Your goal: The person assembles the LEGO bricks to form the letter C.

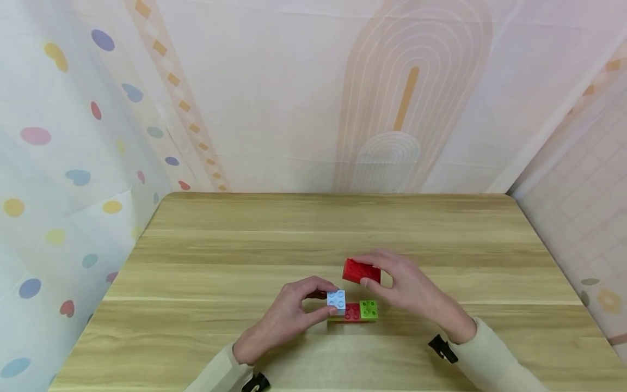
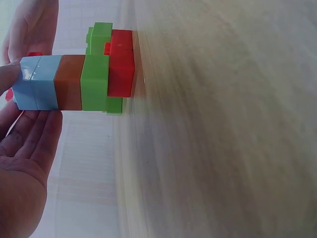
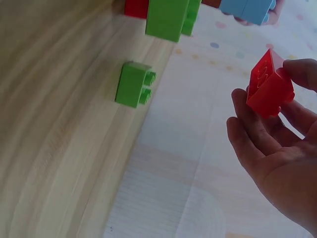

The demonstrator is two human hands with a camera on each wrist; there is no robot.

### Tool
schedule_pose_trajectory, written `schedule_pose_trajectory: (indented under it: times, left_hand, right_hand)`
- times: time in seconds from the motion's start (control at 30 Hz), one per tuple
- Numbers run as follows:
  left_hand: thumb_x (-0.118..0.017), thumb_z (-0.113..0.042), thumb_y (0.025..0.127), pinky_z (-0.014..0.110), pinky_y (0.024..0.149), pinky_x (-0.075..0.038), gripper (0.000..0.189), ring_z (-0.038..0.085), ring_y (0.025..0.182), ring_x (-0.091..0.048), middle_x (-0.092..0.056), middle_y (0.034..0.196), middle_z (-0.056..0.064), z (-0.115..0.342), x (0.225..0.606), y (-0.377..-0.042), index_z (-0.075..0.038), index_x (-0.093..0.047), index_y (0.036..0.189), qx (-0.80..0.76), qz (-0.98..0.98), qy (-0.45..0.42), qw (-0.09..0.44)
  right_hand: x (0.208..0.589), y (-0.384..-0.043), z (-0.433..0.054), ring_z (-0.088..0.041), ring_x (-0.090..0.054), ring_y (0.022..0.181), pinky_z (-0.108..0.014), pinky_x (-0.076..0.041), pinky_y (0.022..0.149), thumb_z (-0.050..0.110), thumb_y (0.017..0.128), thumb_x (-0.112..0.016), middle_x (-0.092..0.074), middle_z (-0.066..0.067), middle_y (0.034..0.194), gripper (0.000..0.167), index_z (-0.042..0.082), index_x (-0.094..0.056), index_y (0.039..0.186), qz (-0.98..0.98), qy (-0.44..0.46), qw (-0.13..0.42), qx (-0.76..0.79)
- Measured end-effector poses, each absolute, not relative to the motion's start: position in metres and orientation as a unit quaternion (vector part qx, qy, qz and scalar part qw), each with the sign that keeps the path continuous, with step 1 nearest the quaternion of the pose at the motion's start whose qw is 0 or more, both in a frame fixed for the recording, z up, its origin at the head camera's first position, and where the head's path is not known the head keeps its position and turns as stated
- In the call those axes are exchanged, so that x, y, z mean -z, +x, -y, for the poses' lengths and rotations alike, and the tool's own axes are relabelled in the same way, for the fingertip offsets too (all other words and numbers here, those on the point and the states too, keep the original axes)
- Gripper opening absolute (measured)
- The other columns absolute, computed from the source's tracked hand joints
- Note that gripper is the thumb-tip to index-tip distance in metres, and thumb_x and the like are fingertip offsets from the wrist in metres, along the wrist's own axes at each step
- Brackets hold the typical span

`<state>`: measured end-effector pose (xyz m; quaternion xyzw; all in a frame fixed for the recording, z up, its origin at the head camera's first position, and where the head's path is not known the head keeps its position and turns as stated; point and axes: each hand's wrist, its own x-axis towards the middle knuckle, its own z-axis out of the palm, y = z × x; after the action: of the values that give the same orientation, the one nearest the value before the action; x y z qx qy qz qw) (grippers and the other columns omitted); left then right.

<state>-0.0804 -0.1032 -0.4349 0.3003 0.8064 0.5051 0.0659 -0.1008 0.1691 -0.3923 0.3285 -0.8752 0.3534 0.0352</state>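
Note:
My left hand (image 1: 294, 305) pinches the top of a stack of toy building bricks between thumb and fingers. Light blue bricks (image 2: 42, 82) cap the stack, over a brown brick (image 2: 69, 82) and a green brick (image 2: 94, 82). Below them, a red base brick (image 2: 124, 62) rests on the table. On the base's right end sits another green brick (image 1: 368, 309). My right hand (image 1: 399, 277) holds a red brick (image 3: 270, 89), tilted and raised beyond the stack, between thumb and fingers. In the right wrist view, a loose green brick (image 3: 132, 84) stands on the table near the stack.
The wooden table (image 1: 220, 245) runs back to a patterned cloth (image 1: 274, 109). More cloth hangs along the left and right sides. Dark clips (image 1: 443, 348) show at both pale sleeves.

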Motion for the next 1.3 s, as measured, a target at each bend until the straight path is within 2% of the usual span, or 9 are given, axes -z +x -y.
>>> schedule_pose_trajectory:
  times: [0.17, 0.3, 0.5, 0.7, 0.97, 1.3]
  left_hand:
    - [-0.077, -0.021, 0.096, 0.038, 0.094, -0.06, 0.025, 0.016, 0.104, -0.069, -0.072, 0.116, -0.002, 0.103, 0.435, -0.08, -0.013, -0.07, 0.119, -0.506, -0.805, 0.303, 0.062]
    - [-0.077, -0.02, 0.096, 0.037, 0.093, -0.06, 0.025, 0.017, 0.103, -0.07, -0.072, 0.115, -0.002, 0.103, 0.436, -0.08, -0.012, -0.07, 0.119, -0.508, -0.803, 0.307, 0.054]
    - [-0.078, -0.019, 0.095, 0.039, 0.094, -0.06, 0.026, 0.017, 0.105, -0.071, -0.073, 0.117, 0.0, 0.103, 0.437, -0.08, -0.012, -0.07, 0.12, -0.516, -0.797, 0.307, 0.055]
    - [-0.079, -0.016, 0.093, 0.041, 0.092, -0.061, 0.028, 0.019, 0.105, -0.072, -0.074, 0.116, 0.002, 0.103, 0.437, -0.08, -0.009, -0.07, 0.119, -0.522, -0.795, 0.303, 0.056]
    - [-0.082, -0.011, 0.09, 0.038, 0.093, -0.06, 0.03, 0.019, 0.104, -0.073, -0.075, 0.114, 0.003, 0.103, 0.436, -0.08, -0.008, -0.071, 0.118, -0.535, -0.789, 0.299, 0.053]
    - [-0.08, -0.014, 0.092, 0.034, 0.095, -0.059, 0.028, 0.017, 0.106, -0.072, -0.075, 0.115, 0.003, 0.103, 0.436, -0.082, -0.008, -0.07, 0.118, -0.533, -0.786, 0.308, 0.056]
  right_hand:
    - [0.393, -0.094, -0.167, -0.022, -0.066, 0.116, -0.046, -0.058, 0.095, 0.013, 0.094, -0.076, -0.069, -0.003, 0.129, 0.039, 0.012, -0.069, 0.133, 0.867, 0.347, 0.043, -0.356]
    - [0.395, -0.088, -0.165, -0.021, -0.066, 0.112, -0.042, -0.059, 0.091, 0.012, 0.094, -0.076, -0.069, -0.003, 0.127, 0.039, 0.013, -0.07, 0.132, 0.858, 0.362, 0.045, -0.362]
    - [0.399, -0.08, -0.162, -0.017, -0.065, 0.105, -0.033, -0.06, 0.085, 0.012, 0.096, -0.074, -0.067, -0.003, 0.126, 0.039, 0.015, -0.068, 0.134, 0.86, 0.36, 0.021, -0.36]
    - [0.401, -0.076, -0.159, -0.01, -0.063, 0.099, -0.027, -0.058, 0.081, 0.01, 0.095, -0.073, -0.066, 0.002, 0.125, 0.038, 0.015, -0.069, 0.132, 0.851, 0.374, 0.014, -0.367]
    - [0.401, -0.076, -0.158, -0.007, -0.059, 0.09, -0.027, -0.058, 0.071, 0.007, 0.092, -0.074, -0.065, -0.001, 0.123, 0.036, 0.009, -0.072, 0.128, 0.84, 0.403, 0.033, -0.361]
    - [0.398, -0.077, -0.156, -0.006, -0.059, 0.087, -0.016, -0.055, 0.072, 0.002, 0.088, -0.075, -0.064, 0.001, 0.117, 0.038, 0.008, -0.073, 0.125, 0.838, 0.421, 0.046, -0.343]
